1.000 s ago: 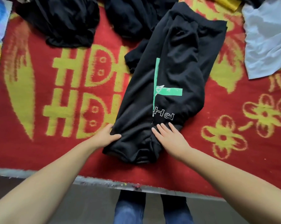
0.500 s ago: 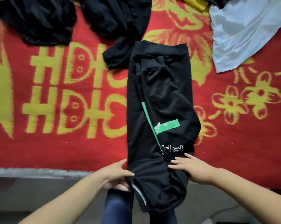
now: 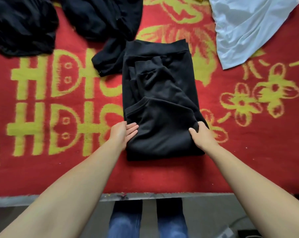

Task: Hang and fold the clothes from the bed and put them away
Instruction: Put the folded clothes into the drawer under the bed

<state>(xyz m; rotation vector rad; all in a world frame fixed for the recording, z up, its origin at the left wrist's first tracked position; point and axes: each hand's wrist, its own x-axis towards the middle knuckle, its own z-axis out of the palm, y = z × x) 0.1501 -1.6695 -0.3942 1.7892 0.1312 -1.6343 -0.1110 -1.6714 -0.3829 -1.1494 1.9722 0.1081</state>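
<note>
A black sweatshirt [image 3: 162, 117] lies on the red and yellow bed blanket [image 3: 59, 169], folded into a narrow strip. Its near end is doubled up over the middle, so the collar faces up and the green print is hidden. My left hand [image 3: 123, 134] rests with straight fingers on the left edge of the folded-over part. My right hand [image 3: 201, 136] grips the right edge, thumb on top and fingers curled round the cloth.
Two heaps of black clothes [image 3: 21, 26] [image 3: 102, 18] lie at the back left, one sleeve touching the sweatshirt's far left corner. A white garment [image 3: 244, 28] lies at the back right. The bed edge [image 3: 59, 198] runs just before my jeans [image 3: 126, 220].
The sweatshirt's near end, which hung over the bed edge, has been folded up and away over its middle. The green print is now covered, and both hands have moved forward with the fold.
</note>
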